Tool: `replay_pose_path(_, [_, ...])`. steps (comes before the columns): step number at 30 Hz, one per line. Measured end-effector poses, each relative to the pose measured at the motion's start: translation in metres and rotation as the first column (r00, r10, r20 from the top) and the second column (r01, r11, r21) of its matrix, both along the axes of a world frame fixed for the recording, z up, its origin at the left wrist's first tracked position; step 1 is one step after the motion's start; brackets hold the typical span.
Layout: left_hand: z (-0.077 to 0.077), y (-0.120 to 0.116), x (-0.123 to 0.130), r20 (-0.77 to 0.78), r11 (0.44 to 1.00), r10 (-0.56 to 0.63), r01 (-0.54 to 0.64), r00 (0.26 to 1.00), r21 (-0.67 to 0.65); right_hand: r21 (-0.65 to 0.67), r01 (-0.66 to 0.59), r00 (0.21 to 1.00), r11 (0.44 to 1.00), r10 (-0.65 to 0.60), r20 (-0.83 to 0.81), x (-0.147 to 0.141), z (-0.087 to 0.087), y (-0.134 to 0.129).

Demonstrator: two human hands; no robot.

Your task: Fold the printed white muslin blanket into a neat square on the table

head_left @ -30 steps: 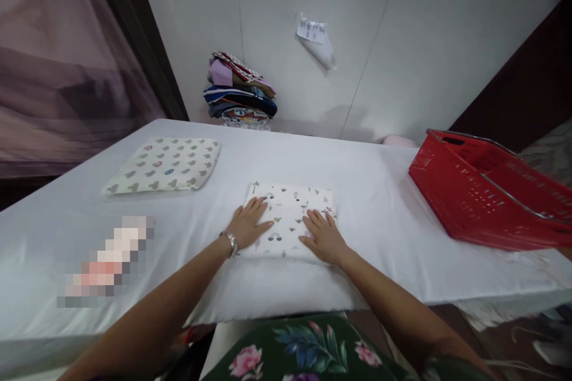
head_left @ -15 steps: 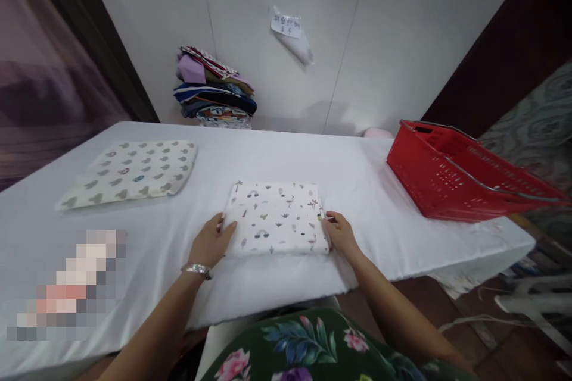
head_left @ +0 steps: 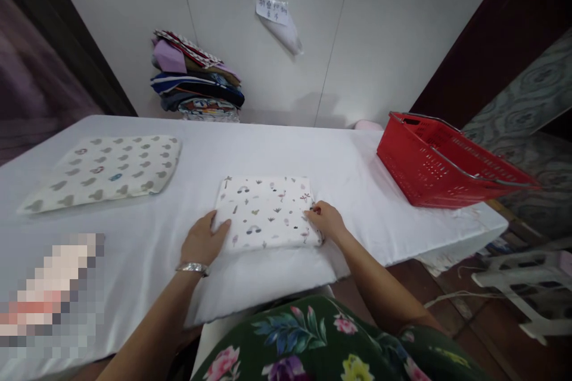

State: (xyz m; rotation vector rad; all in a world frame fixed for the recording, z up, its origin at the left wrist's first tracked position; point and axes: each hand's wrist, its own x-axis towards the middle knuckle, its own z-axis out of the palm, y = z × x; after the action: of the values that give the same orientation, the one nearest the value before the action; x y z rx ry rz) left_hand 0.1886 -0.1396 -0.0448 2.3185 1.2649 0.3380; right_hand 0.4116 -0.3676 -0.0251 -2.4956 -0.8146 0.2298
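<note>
A white folded cloth [head_left: 268,214] printed with small rainbows, palm trees and flamingos lies flat in front of me. My left hand [head_left: 202,241], with a silver bracelet at the wrist, rests at its left edge; the thumb lies on top of the cloth and stands apart from the fingers. At the right edge, my right hand [head_left: 329,221] pinches the side of the cloth between thumb and curled fingers. Farther left lies another folded cloth [head_left: 111,169], cream with grey rounded shapes.
Both cloths lie on a white-covered table [head_left: 277,152]. A red plastic basket [head_left: 442,172] with metal handles stands at the right. A pile of folded fabrics [head_left: 196,80] rises behind the table by the wall. A blurred-out item [head_left: 53,292] is at the near left. A stool [head_left: 531,286] stands at the right.
My right hand has moved in onto the cloth's right edge and its fingers have closed there. My left hand stays at the left edge. The whole view has shifted slightly.
</note>
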Motion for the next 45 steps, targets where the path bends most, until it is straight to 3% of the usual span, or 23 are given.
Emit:
replay_pose_path(10, [0.004, -0.003, 0.001, 0.016, 1.0, 0.021, -0.021, 1.0, -0.008, 0.052, -0.08, 0.996, 0.995, 0.078, 0.034, -0.015, 0.002, -0.007])
replay_pose_path(15, [0.004, -0.004, 0.001, 0.009, 1.0, 0.013, -0.013, 1.0, -0.008, 0.138, 0.028, 0.998, 0.99, -0.036, 0.057, -0.008, -0.005, -0.012])
replay_pose_path(21, [0.005, -0.006, 0.001, 0.004, 1.0, 0.018, -0.018, 1.0, 0.001, 0.116, 0.054, 0.998, 0.992, -0.052, -0.021, -0.009, -0.005, -0.017])
replay_pose_path(28, [0.004, -0.007, 0.0, 0.004, 0.999, 0.032, -0.033, 0.999, 0.005, 0.061, -0.042, 0.999, 0.997, 0.043, -0.025, -0.03, 0.003, -0.032])
replay_pose_path(36, [0.003, -0.008, 0.0, 0.001, 0.999, 0.039, -0.039, 0.999, -0.002, 0.167, -0.023, 1.0, 0.986, 0.023, 0.003, -0.041, -0.007, -0.045])
replay_pose_path(42, [0.0, -0.007, -0.001, 0.02, 0.999, 0.037, -0.037, 0.999, 0.009, 0.376, -0.082, 0.996, 0.923, 0.065, 0.058, -0.047, -0.012, -0.042])
replay_pose_path(45, [0.001, -0.008, -0.001, 0.023, 0.999, 0.037, -0.037, 0.999, 0.009, 0.333, -0.001, 1.0, 0.943, -0.007, 0.024, -0.043, -0.015, -0.043])
